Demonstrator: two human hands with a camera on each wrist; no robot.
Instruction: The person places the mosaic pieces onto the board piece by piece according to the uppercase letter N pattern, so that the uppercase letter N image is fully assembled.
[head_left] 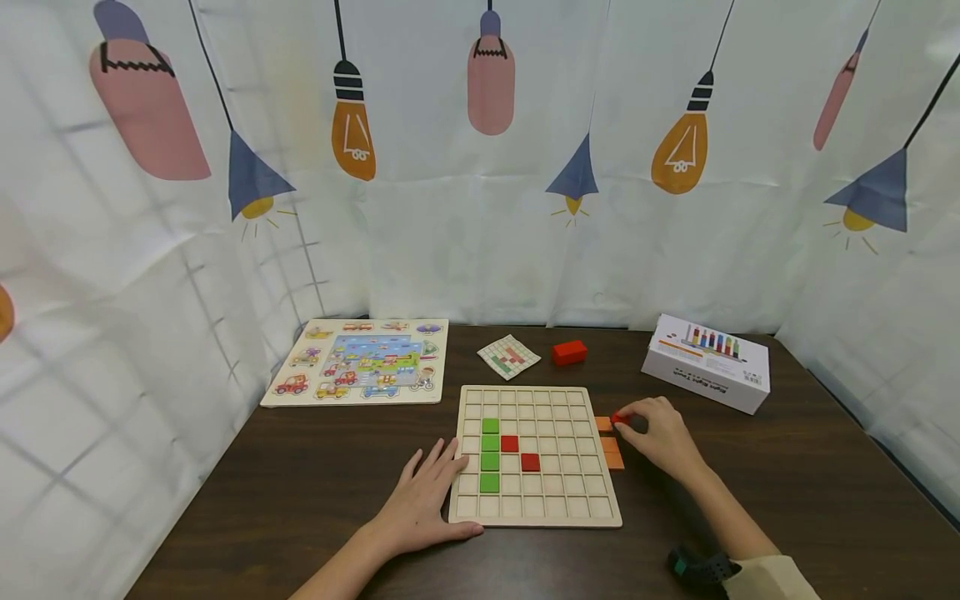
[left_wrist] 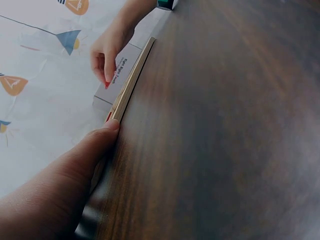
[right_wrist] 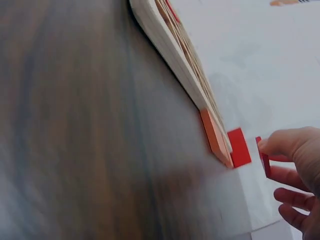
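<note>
A pale wooden grid board [head_left: 555, 492] lies flat, with several green tiles [head_left: 490, 462] in one column and two red tiles [head_left: 530, 462] set in its cells. My left hand [head_left: 423, 508] rests at the board's near left corner, fingers spread over the left side. In the left wrist view its thumb [left_wrist: 102, 140] touches the board's edge. Just off the board's right side, my right hand [head_left: 660, 433] pinches a small red tile [right_wrist: 263, 157] between thumb and fingers. Below that tile, orange tiles [head_left: 612, 454] lie against the board's right edge.
Behind the board are a small pattern card [head_left: 495, 367] and a red block [head_left: 570, 352]. A picture puzzle board [head_left: 300, 396] lies at the back left. At the back right stands a white box [head_left: 705, 371]. A printed curtain [head_left: 480, 250] hangs behind the table.
</note>
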